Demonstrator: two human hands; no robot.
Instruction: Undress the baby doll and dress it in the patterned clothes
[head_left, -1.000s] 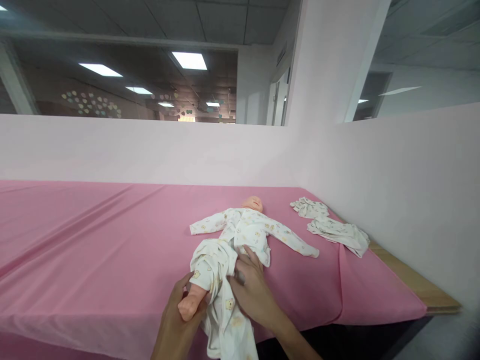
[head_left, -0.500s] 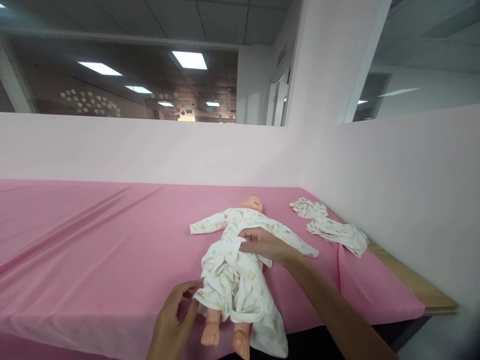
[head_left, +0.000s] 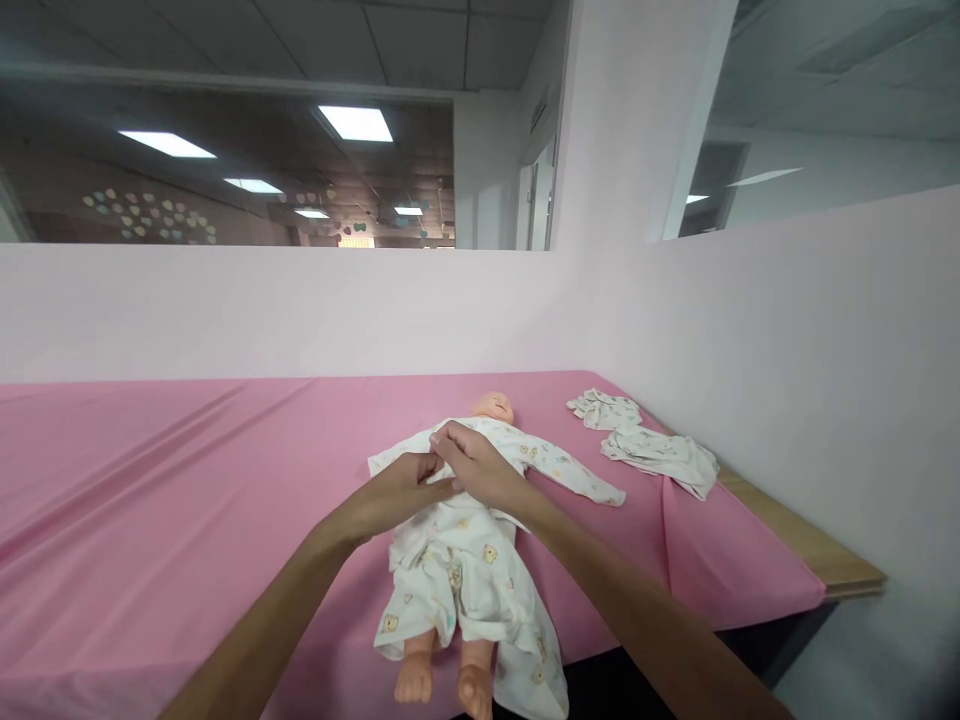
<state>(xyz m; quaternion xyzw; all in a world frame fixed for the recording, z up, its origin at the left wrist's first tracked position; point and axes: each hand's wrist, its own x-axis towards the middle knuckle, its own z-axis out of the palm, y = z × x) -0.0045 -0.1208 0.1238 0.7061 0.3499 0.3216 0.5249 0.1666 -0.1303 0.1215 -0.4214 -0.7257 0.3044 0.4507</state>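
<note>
A baby doll lies on its back in white printed baby clothes, its head away from me and its bare feet at the near edge. My left hand and my right hand meet over its belly, fingers bent and closed at the front of the baby garment. The exact bit of cloth between the fingertips is hidden by the hands. One long sleeve is spread to the right; the other is partly behind my hands. The trouser legs end above the feet, and a loose cloth flap hangs beside the right-hand leg.
Two crumpled white printed cloths lie at the right, by the wall. A pink sheet covers the table, with a wooden edge showing at the right. White walls with windows stand behind and to the right.
My left hand has moved up from the trouser leg's cuff to the belly. My right hand has shifted up and left to meet it. The view has turned slightly right.
</note>
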